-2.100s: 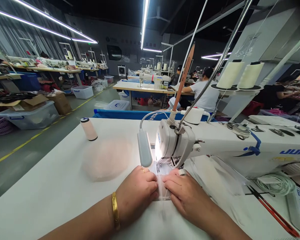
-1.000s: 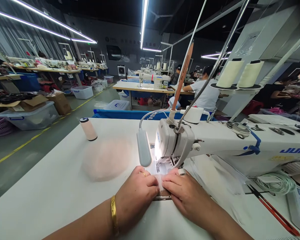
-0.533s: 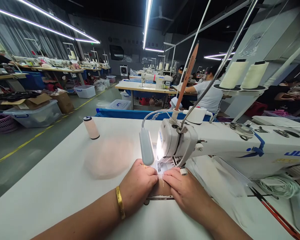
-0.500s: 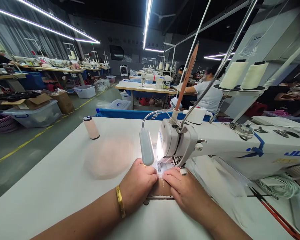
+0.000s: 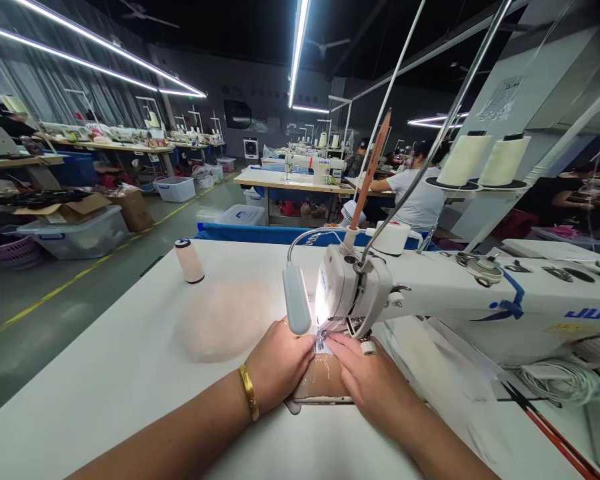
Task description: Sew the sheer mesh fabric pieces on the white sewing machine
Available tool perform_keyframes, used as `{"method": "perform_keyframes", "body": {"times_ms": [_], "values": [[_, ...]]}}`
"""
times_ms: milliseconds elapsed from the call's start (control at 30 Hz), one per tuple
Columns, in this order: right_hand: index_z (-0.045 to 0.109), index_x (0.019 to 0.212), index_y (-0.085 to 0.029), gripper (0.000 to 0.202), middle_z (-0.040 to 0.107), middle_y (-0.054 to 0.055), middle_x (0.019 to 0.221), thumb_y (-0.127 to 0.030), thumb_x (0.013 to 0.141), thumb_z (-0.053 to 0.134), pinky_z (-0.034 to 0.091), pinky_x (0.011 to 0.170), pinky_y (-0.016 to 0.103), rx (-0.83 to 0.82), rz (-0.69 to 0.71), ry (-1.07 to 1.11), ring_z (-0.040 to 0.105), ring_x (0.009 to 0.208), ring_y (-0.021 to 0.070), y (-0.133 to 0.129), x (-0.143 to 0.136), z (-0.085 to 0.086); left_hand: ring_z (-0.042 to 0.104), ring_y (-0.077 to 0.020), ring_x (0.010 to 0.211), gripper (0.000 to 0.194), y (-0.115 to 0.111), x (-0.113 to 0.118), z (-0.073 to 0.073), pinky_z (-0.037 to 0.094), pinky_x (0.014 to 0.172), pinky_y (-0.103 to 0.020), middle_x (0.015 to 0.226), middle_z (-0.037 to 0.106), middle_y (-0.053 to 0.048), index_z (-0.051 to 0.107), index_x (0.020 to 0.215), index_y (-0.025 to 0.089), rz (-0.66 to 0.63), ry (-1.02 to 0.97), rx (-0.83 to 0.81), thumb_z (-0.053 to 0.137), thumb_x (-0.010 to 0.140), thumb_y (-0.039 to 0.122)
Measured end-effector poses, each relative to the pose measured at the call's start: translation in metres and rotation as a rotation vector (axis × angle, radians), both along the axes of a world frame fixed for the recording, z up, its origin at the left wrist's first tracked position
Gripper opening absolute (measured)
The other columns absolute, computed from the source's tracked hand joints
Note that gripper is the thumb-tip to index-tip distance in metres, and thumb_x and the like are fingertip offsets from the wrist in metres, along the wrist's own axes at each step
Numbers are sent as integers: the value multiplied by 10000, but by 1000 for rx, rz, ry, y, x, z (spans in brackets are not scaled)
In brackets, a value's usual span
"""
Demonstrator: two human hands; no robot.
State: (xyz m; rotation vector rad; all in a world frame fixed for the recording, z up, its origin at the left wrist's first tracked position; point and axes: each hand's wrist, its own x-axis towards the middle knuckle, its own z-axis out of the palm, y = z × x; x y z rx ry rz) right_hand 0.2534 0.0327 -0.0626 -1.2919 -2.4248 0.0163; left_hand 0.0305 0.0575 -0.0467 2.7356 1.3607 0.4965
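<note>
Both hands meet at the presser foot (image 5: 321,340) of a white sewing machine (image 5: 345,280). My left hand (image 5: 280,360), with a gold bangle at its wrist, is closed, its fingertips pressed down just left of the foot. From the other side my right hand (image 5: 367,373) reaches in, thumb and fingers together, the tips close to the needle. Whatever lies under the fingertips is mostly hidden and too small to name. Between the hands shows a brown plate (image 5: 325,377) with loose pale threads. Sheer beige fabric (image 5: 223,320) lies left of my left hand.
A peach thread spool (image 5: 189,261) stands on the white table (image 5: 105,373). A grey lamp (image 5: 297,300) hangs by the needle. At right are clear plastic sheets (image 5: 450,367), red-handled tweezers or snips (image 5: 550,427) and a coiled cord (image 5: 555,380). A person in white (image 5: 417,193) sits beyond.
My hands have drawn slightly apart at the fingertips, showing more of the brown plate and the presser foot. The whole view has shifted a little.
</note>
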Motion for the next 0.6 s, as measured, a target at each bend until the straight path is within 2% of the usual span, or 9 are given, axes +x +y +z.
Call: {"method": "perform_keyframes", "body": {"times_ms": [100,200,300,367,467,533,600], "values": [[659,1338,-213,561,709,95,1333,-3,875,425,621,806,426,29,18,16,665,1029,301,0,1,-6,645,-313,1085,168,-6,1,7,530,909,-458,1225,681,-133,679,1104,187,86,79,-32,589,983,261],[652,1290,-219,491,725,119,1261,-14,926,395,609,812,438,62,74,91,676,1044,304,0,0,-10,646,-358,1130,197,-14,4,17,514,948,-509,1179,705,-151,697,1089,169,130,190,-51,596,1000,313],[641,1213,-247,390,739,97,1139,-45,997,388,588,820,409,48,184,231,680,1026,275,-3,-6,-7,697,-300,874,236,-20,2,33,522,809,-431,936,739,-108,712,933,169,97,257,-133,512,1020,259],[617,1212,-249,335,730,80,1112,-69,1027,404,575,843,392,41,265,325,673,1011,253,-7,-13,-3,676,-249,736,337,-18,-5,44,491,704,-362,804,722,-71,701,867,186,81,189,-172,423,1047,244],[568,1298,-243,316,716,78,1165,-112,1037,448,556,889,387,36,333,411,656,1043,246,-12,-26,1,675,-230,805,320,-9,-15,53,491,751,-328,861,728,-56,691,909,196,61,53,-116,398,1038,197],[568,1304,-257,300,728,62,1111,-155,1035,485,550,828,368,4,357,404,660,978,243,-14,-35,2,680,-227,914,209,-5,-16,51,504,833,-313,976,739,-55,675,954,196,-15,68,-141,472,999,169],[591,1249,-260,250,736,45,996,-182,1024,516,528,727,345,13,398,387,658,849,234,-15,-42,2,689,-239,956,90,-5,-12,47,518,836,-306,1023,746,-63,663,956,193,-50,143,-216,573,952,190]]}}
